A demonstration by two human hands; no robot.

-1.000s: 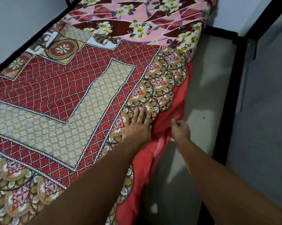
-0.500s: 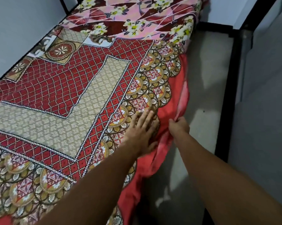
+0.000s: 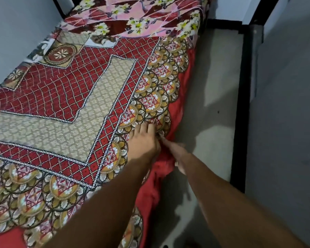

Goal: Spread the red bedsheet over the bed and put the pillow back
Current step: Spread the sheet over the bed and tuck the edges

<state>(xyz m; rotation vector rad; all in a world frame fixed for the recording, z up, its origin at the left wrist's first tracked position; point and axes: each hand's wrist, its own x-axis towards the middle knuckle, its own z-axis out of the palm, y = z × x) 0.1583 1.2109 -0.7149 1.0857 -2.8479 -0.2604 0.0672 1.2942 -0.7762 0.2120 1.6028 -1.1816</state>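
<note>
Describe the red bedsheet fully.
The red bedsheet is thin printed cloth: red lattice bands, a beige centre panel, a gold scalloped border and a plain red edge. It lies spread flat, its edge hanging crumpled down the side. The left hand presses flat on the border; the blurred right hand meets the hanging edge.

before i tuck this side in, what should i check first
1. Left hand flat on the red bedsheet, pinning it: ok.
2. Right hand gripping the hanging edge: cannot tell, blurred.
3. Sheet top lying flat: ok.
4. Hanging edge smooth below the hands: not ok, bunched.
5. Pillow back at the head: cannot tell; only floral fabric shows there.
</note>
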